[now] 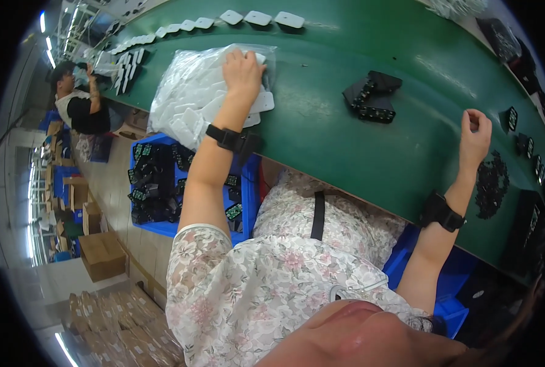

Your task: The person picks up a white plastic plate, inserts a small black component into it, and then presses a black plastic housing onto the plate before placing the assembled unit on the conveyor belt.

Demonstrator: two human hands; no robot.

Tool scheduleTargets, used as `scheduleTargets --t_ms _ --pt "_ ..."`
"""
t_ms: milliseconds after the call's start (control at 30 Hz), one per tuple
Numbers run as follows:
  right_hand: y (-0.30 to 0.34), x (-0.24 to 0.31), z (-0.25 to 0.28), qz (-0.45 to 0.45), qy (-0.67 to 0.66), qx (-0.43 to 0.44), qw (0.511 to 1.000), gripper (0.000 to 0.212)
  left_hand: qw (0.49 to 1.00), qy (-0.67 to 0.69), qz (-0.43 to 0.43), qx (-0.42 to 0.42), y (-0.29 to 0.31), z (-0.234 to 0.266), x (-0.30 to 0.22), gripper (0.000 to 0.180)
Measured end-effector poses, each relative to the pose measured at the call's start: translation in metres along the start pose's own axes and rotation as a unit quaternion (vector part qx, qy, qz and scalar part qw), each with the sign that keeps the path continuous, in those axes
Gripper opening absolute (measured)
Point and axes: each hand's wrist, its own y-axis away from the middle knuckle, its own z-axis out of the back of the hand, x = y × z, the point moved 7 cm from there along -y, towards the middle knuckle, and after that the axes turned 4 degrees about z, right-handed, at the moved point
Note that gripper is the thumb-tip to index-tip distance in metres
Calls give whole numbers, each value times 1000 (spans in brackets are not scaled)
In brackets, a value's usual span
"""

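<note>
Bag [179, 76] of clear plastic, filled with white covers [190, 119], is laid flat on the green table [327, 150], probably so that the covers can be reached without lifting. The left hand [243, 74] is placed on the bag, toward its far edge; its fingers are bent downward, but whether a cover is gripped cannot be told. The right hand [476, 133] is held near the heap of small black pieces [492, 183]; its fingers are curled narrow, and whether something small is hidden in them cannot be told. Black cases [375, 98] are grouped between both hands, perhaps to be within reach of either. White plates [257, 18] are set in a row behind the bag, seemingly for easy picking one by one.
</note>
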Motion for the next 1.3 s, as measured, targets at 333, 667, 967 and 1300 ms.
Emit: scheduleTargets --t_ms 333,667,967,1300 --pt "13 46 -16 -87 -374 71 920 9 946 312 -19 -85 -2 84 -43 7" --pt "32 133 -15 -6 -471 132 872 6 589 800 -72 86 24 145 -190 20" --pt "43 128 -16 1 -378 141 915 6 586 801 -75 98 36 136 -195 13" --pt "39 136 -10 106 -235 110 960 6 377 890 88 241 40 113 -207 24"
